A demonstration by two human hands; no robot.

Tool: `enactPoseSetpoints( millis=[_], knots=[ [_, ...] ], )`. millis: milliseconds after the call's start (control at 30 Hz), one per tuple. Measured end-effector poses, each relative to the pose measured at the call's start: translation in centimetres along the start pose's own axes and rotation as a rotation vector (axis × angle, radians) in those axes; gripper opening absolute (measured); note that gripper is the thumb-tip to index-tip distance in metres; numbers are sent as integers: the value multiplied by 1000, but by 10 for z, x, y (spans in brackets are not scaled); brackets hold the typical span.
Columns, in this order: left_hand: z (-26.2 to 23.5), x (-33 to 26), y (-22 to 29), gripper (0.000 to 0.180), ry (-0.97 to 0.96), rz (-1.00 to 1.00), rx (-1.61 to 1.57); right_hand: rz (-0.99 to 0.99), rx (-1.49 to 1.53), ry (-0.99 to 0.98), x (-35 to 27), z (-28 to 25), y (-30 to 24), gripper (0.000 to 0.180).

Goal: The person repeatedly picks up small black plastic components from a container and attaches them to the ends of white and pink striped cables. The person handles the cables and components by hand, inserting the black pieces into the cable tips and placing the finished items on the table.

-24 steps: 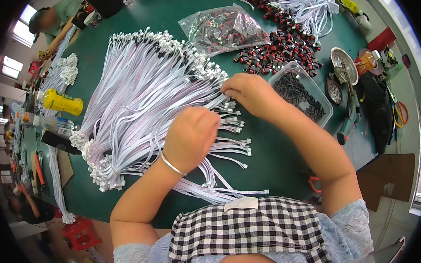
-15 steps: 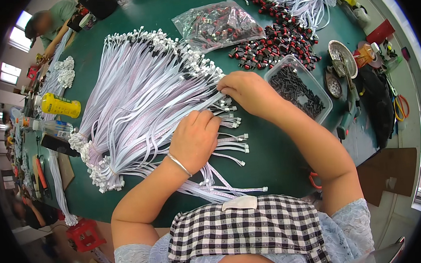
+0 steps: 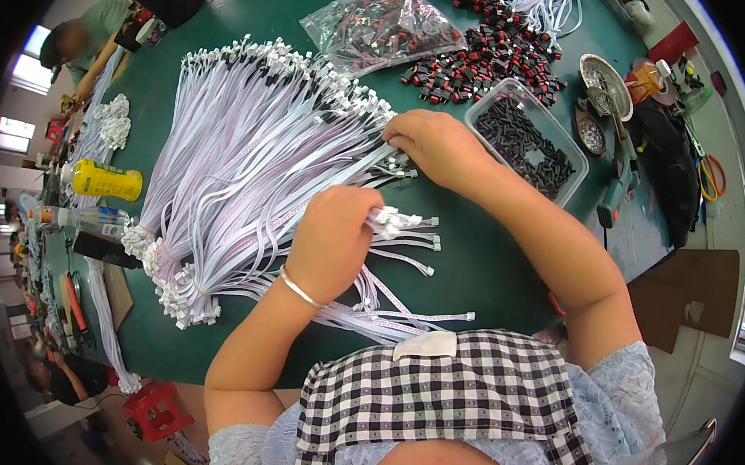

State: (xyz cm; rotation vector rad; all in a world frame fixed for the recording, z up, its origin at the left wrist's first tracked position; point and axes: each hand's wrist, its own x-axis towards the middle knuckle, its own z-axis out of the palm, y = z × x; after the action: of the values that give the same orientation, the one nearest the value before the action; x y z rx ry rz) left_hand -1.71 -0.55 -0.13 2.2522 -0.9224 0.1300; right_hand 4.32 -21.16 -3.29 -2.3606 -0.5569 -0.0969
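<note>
A large fan of white ribbon cables [image 3: 242,155] with white connectors on the ends is spread across the table. My left hand [image 3: 335,234] is closed round several cable ends, and a cluster of white connectors [image 3: 395,221] sticks out past its fingers. At the right edge of the fan, my right hand [image 3: 435,145] pinches a ribbon cable end; its fingertips hide what exactly lies between them. Just right of that hand is a clear plastic tub [image 3: 574,190] of short black tubes [image 3: 524,144]. Black sleeves show on some cables near their far connectors.
Beyond the tub lie a heap of small red-and-black parts [image 3: 498,62] and a clear bag [image 3: 379,30] of them. A metal dish [image 3: 605,86] and orange-handled scissors [image 3: 711,177] are at right. A yellow bottle [image 3: 107,179] stands left. A person [image 3: 93,41] sits far left.
My left hand has gathered several cable ends into its grip, bunching their connectors, which lay spread out before. My right hand has stayed at nearly the same place.
</note>
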Motion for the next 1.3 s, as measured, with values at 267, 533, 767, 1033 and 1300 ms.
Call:
enactPoseSetpoints(
  millis=[267,533,767,1033,1300],
  knots=[
    [13,-30,12,25,-173,-328,-419,39,25,-1,-4,0,-5,16],
    [23,-14,12,31,-143,-44,-40,-42,23,84,-24,-11,-15,18],
    [13,-20,8,24,-109,-111,-237,-101,-14,70,-69,-32,-24,20],
    [5,-9,13,17,-188,-496,-508,-213,-186,-149,-122,1,-60,24],
    [9,-16,3,18,-193,-526,-600,374,183,-259,-105,-13,-76,25]
  ],
)
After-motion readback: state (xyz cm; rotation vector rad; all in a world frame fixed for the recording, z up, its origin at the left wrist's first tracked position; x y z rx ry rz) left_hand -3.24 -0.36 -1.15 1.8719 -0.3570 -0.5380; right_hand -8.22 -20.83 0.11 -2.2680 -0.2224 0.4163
